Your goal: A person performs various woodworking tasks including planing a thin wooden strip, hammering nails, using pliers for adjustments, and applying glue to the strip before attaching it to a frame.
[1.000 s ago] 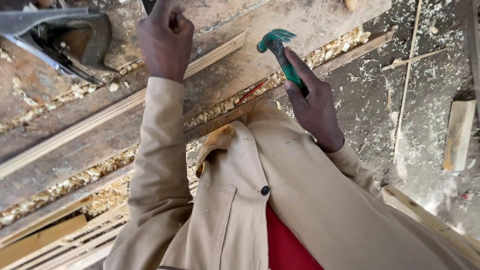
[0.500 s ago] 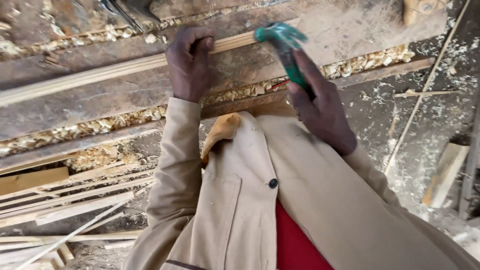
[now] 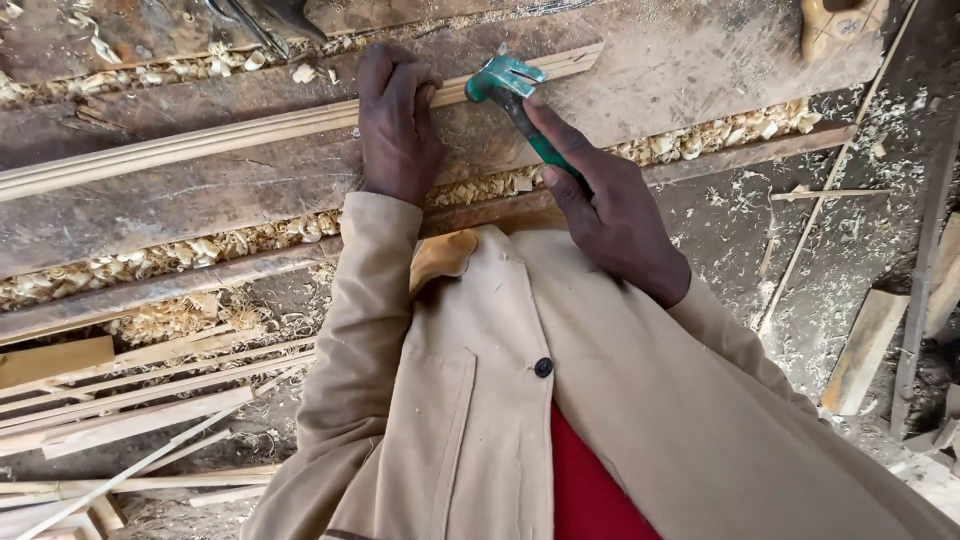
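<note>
A long pale wooden strip [image 3: 230, 135] lies across the worn workbench [image 3: 200, 215]. My left hand [image 3: 395, 125] presses down on the strip near its right part, fingers curled over its far edge. My right hand [image 3: 610, 215] grips the green handle of a claw hammer [image 3: 510, 90], forefinger stretched along the handle. The hammer's green head rests at the strip, just right of my left fingers. Tan jacket sleeves cover both my arms.
Wood shavings [image 3: 190, 255] fill the gaps between the bench boards. A dark metal tool [image 3: 265, 18] lies at the bench's far edge and a wooden plane handle [image 3: 840, 25] at top right. Thin wood strips [image 3: 130, 400] are stacked lower left; offcuts [image 3: 865, 350] lie on the floor at right.
The view has tilted so the bench sits lower in frame. My left hand has settled on the strip, and the hammer head has come down close to that hand.
</note>
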